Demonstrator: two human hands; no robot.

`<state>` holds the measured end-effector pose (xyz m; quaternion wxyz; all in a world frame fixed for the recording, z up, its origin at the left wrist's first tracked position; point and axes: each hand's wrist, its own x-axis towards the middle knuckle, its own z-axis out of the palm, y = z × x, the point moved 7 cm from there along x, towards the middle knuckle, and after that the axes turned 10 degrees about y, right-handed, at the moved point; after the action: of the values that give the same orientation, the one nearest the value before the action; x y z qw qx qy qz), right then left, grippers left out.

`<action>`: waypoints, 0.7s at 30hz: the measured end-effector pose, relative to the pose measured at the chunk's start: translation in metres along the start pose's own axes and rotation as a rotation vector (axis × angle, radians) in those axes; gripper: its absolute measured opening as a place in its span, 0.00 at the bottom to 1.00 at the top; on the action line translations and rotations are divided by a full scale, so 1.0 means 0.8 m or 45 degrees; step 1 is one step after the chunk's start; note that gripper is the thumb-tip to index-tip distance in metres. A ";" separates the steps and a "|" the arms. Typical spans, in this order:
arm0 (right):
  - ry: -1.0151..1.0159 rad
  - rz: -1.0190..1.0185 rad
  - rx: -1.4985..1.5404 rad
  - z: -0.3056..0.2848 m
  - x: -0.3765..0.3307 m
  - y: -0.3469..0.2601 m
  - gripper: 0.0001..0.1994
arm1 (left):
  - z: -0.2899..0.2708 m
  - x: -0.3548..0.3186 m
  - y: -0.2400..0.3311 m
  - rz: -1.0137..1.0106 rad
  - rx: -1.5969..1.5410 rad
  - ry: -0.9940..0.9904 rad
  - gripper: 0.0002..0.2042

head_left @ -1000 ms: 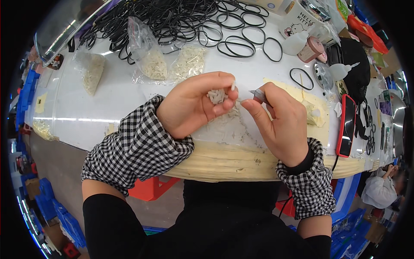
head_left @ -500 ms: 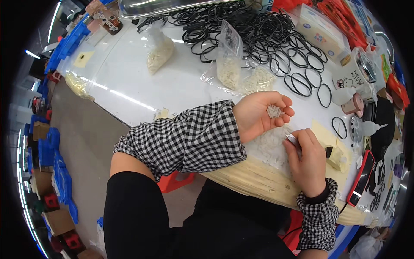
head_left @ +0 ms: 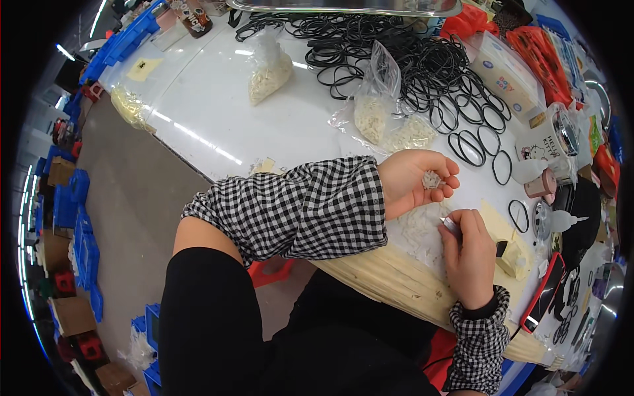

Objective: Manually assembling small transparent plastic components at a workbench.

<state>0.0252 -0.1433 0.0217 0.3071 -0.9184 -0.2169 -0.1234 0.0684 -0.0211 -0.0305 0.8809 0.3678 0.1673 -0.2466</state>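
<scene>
1. Over the glossy white table (head_left: 191,135), the left hand (head_left: 411,181) cups small off-white pieces (head_left: 432,179), apparently so none spill.
2. Nearby, the right hand (head_left: 471,256) pinches a pointed silvery tool (head_left: 452,227), probably for control.

Left hand (head_left: 408,188) cupped, right hand (head_left: 470,261) pinching, near each other but apart.
The left forearm (head_left: 208,236), mostly under a black-and-white gingham sleeve (head_left: 297,211), crosses from the lower left, fingers (head_left: 450,181) curled inward; the right forearm (head_left: 477,350), in matching gingham, rises from the lower edge, thumb (head_left: 450,245) drawn toward the index finger (head_left: 469,223).
</scene>
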 end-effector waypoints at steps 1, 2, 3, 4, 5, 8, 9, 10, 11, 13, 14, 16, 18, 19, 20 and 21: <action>0.000 0.014 -0.026 -0.002 0.000 0.000 0.06 | 0.001 0.000 0.000 0.004 0.000 -0.009 0.07; 0.000 0.030 -0.051 -0.003 0.000 0.001 0.06 | 0.002 0.001 0.000 0.007 0.002 -0.018 0.07; 0.001 0.031 -0.065 -0.005 -0.001 0.001 0.06 | 0.003 0.000 0.001 0.004 0.009 -0.022 0.07; -0.006 0.035 -0.078 -0.006 -0.002 0.004 0.06 | 0.005 0.000 0.000 -0.003 0.011 -0.022 0.07; -0.011 0.040 -0.091 -0.007 -0.003 0.007 0.06 | 0.006 0.000 -0.002 -0.012 0.013 -0.022 0.07; 0.015 0.027 -0.069 -0.006 -0.001 0.006 0.07 | 0.001 0.001 0.000 -0.009 0.029 -0.039 0.07; 0.029 0.035 -0.068 -0.007 -0.001 0.009 0.07 | 0.003 -0.001 0.001 -0.008 0.023 -0.043 0.07; 0.043 0.043 -0.065 -0.008 0.000 0.010 0.07 | 0.003 -0.003 0.001 -0.006 0.041 -0.042 0.07; 0.063 0.061 -0.081 -0.011 0.000 0.014 0.07 | 0.006 -0.001 0.000 -0.014 0.059 -0.061 0.07; 0.095 0.075 -0.074 -0.015 0.000 0.021 0.08 | 0.011 -0.003 0.000 0.007 0.170 -0.062 0.08; 0.118 0.089 -0.044 -0.017 0.001 0.023 0.08 | 0.010 -0.004 0.000 0.029 0.230 -0.049 0.09; 0.165 0.114 0.041 -0.021 0.002 0.028 0.08 | 0.009 -0.004 -0.006 -0.009 0.368 -0.058 0.10; 0.215 0.132 0.154 -0.024 0.003 0.032 0.08 | 0.008 -0.004 -0.011 -0.034 0.478 -0.086 0.10; 0.221 0.175 0.223 -0.025 0.002 0.034 0.08 | 0.009 -0.005 -0.014 -0.045 0.520 -0.107 0.10; 0.227 0.216 0.293 -0.025 0.001 0.036 0.08 | 0.011 -0.007 -0.016 -0.053 0.562 -0.126 0.10; 0.231 0.255 0.364 -0.025 0.001 0.037 0.08 | 0.013 -0.008 -0.019 -0.059 0.602 -0.144 0.09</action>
<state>0.0379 -0.1768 0.0222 0.4635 -0.8675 -0.1111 -0.1424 0.0558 -0.0356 -0.0291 0.7723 0.5455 0.0638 -0.3194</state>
